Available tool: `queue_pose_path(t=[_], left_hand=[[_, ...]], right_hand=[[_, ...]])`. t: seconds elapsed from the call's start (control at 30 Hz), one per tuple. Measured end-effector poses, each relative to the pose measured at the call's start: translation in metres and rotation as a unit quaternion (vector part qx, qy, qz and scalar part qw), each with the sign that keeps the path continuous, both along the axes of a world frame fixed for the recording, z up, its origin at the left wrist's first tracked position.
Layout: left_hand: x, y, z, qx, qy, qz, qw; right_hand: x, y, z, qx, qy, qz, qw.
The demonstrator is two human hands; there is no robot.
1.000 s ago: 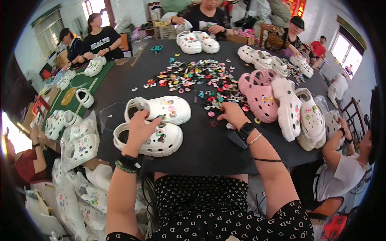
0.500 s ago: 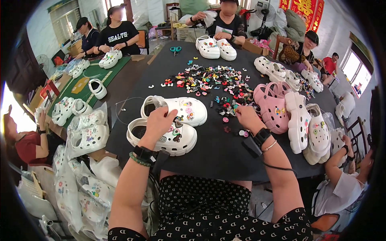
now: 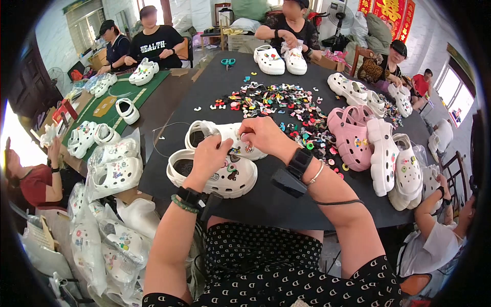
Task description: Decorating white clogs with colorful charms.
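Two white clogs lie side by side in front of me, toes pointing right. My left hand [image 3: 210, 154] is closed over the opening edge of the far white clog [image 3: 228, 131], partly covering it. Above that clog's toe, my right hand [image 3: 265, 134] has its fingers pinched together against the top. Whatever is in that pinch is hidden. The near white clog [image 3: 243, 185] carries several coloured charms and rests below my left hand. A spread pile of small colourful shoe charms [image 3: 273, 100] lies beyond my right hand.
Pink clogs [image 3: 353, 146] and upright white clogs [image 3: 382, 158] stand on the right of the black table [image 3: 286, 204]. Teal-handled scissors [image 3: 228, 62] lie at the far left. Bagged white clogs [image 3: 116, 171] sit at the left edge. Co-workers handle other clogs around the tables.
My right hand has moved left from the charm pile onto the far clog's toe. My left hand stays at that clog. Across the table, a person now grips a white clog.
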State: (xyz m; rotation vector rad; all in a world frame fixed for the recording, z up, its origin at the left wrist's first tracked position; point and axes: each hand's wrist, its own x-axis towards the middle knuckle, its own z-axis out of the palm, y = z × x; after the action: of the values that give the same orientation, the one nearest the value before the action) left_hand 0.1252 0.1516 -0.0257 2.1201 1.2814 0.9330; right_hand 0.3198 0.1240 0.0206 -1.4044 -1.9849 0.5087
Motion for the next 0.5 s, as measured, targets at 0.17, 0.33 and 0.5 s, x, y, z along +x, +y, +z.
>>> queue_pose_path(t=[0.17, 0.33, 0.5], left_hand=[[0.001, 0.000, 0.001, -0.007, -0.002, -0.001, 1.000], [-0.001, 0.000, -0.001, 0.008, -0.004, -0.012, 1.000], [0.000, -0.001, -0.001, 0.005, -0.010, -0.009, 1.000]], right_hand=[[-0.006, 0.013, -0.005, 0.032, -0.057, -0.010, 0.998], [-0.010, 0.021, -0.005, -0.025, -0.086, -0.018, 0.996], [-0.010, 0.023, 0.001, -0.049, -0.095, -0.003, 0.994]])
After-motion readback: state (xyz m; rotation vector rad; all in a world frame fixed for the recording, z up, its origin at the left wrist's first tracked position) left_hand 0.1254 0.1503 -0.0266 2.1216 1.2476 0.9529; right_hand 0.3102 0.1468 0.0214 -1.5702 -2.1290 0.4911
